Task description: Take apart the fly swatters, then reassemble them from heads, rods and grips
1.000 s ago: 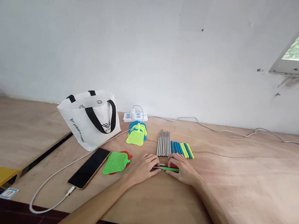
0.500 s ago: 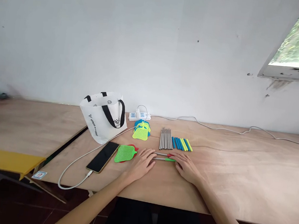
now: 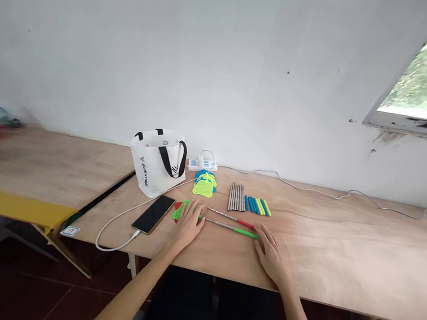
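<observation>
Two fly swatters lie side by side on the table, a green fly swatter (image 3: 244,232) nearer me and a red fly swatter (image 3: 245,223) just behind it. Both have thin metal rods and coloured handles. My left hand (image 3: 188,227) rests, fingers stretched out, over the green mesh head and the neck of the rods, partly covering them. At the handle ends lies my right hand (image 3: 270,250), its fingers extended and touching the tips. Behind the swatters are a row of metal rods (image 3: 237,198) and several blue and yellow handles (image 3: 257,206). Yellow and blue swatter heads (image 3: 203,185) are stacked to their left.
A phone (image 3: 153,215) on a white charging cable (image 3: 107,248) lies left of my left hand. Behind it stand a white tote bag (image 3: 155,169) and a power strip (image 3: 202,165) by the wall. A gap separates a second table (image 3: 52,168) at left.
My hands have spread apart, the left onto the green head and the right to the handle ends. More of the rods and handles shows between them. The view has tilted.
</observation>
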`<state>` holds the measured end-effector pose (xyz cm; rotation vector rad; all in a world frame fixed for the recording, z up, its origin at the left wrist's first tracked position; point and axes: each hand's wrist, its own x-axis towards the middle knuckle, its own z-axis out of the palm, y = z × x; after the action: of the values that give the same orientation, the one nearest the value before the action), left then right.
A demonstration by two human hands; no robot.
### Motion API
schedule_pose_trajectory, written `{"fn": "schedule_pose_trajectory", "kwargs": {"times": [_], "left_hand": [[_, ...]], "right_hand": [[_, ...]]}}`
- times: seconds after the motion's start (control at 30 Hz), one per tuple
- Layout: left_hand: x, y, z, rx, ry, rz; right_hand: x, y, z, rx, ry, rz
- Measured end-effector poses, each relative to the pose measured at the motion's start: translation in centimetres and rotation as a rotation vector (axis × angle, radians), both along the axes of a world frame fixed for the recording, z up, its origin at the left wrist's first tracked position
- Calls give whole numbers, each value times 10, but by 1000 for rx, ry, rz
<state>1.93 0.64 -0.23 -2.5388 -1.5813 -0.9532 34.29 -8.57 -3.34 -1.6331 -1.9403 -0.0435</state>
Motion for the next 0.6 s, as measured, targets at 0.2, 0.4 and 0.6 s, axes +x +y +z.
{"fn": "schedule_pose_trajectory", "kwargs": {"times": [0.2,0.4,0.6], "left_hand": [[-11,-18,-6,-105,7,124],[-16,-29,2,-120,47,212],[-20,-22,-11,-88,-10,237]], "right_hand": [[-4,-4,3,22,-34,-16],[-6,-3,9,36,-34,-13],[-8,-3,12,34,-55,-37]]}}
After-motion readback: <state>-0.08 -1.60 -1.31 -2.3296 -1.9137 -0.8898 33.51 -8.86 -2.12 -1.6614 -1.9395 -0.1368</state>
